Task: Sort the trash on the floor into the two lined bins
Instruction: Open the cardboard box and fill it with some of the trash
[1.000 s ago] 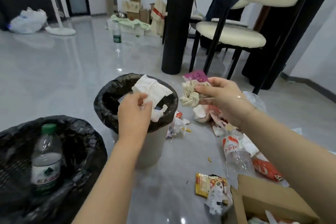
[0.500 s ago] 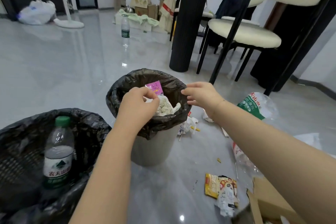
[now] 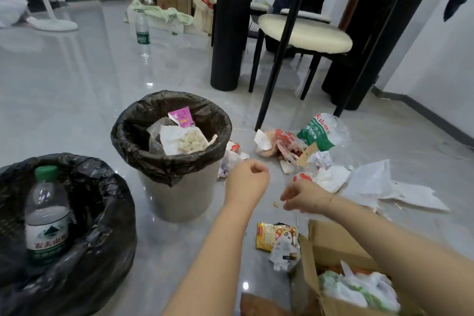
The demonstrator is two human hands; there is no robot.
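Note:
A small beige bin (image 3: pixel 179 202) with a black liner stands in the middle of the floor. It holds white paper, a crumpled tissue wad (image 3: pixel 192 141) and a pink packet (image 3: pixel 182 117). At the left, a larger black-lined bin (image 3: pixel 107 187) holds a water bottle (image 3: pixel 46 215). My left hand (image 3: pixel 247 178) hovers just right of the small bin, fingers loosely curled, holding nothing. My right hand (image 3: pixel 304 199) hangs low over the floor beside it, also holding nothing. A yellow snack wrapper (image 3: pixel 269 236) lies below both hands. Red wrappers (image 3: pixel 282 141), a green-and-white plastic bag (image 3: pixel 316 133) and white tissues (image 3: pixel 332 177) lie beyond.
A cardboard box (image 3: pixel 331 241) with plastic bags inside sits at the bottom right. White paper sheets (image 3: pixel 372 182) spread to the right. A black table column (image 3: pixel 227 23) and a cream chair (image 3: pixel 305 33) stand behind the trash. A lone bottle (image 3: pixel 142 28) stands further back.
The white paper, tissue wad and pink packet left my hands and now lie in the small bin. Both hands drew back to the right and down, holding nothing.

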